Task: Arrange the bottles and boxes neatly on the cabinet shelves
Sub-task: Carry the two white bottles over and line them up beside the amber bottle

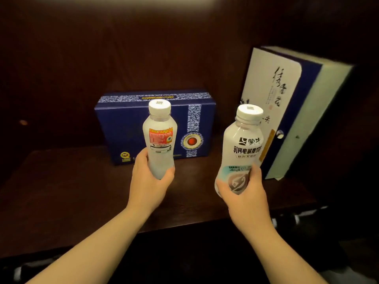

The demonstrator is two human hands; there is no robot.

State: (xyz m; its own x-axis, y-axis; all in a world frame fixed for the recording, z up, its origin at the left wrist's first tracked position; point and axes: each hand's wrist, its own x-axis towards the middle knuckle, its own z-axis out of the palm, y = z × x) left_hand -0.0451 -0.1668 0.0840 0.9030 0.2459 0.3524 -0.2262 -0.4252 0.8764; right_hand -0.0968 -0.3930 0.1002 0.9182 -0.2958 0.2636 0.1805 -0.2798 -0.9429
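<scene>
My left hand (148,181) wraps its fingers around the base of one white bottle (161,140); my right hand (244,193) grips another bottle (242,148). Both are held upright above the dark shelf (61,191), near a blue box (127,128) and, far right, a tall leaning box (287,103).

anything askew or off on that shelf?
The tall white and navy gift box at the right tilts, its top leaning right, not square like the flat dark blue patterned box at the back. No spills or damage visible. Both white plastic bottles, left and right, are capped, in hand.
</scene>
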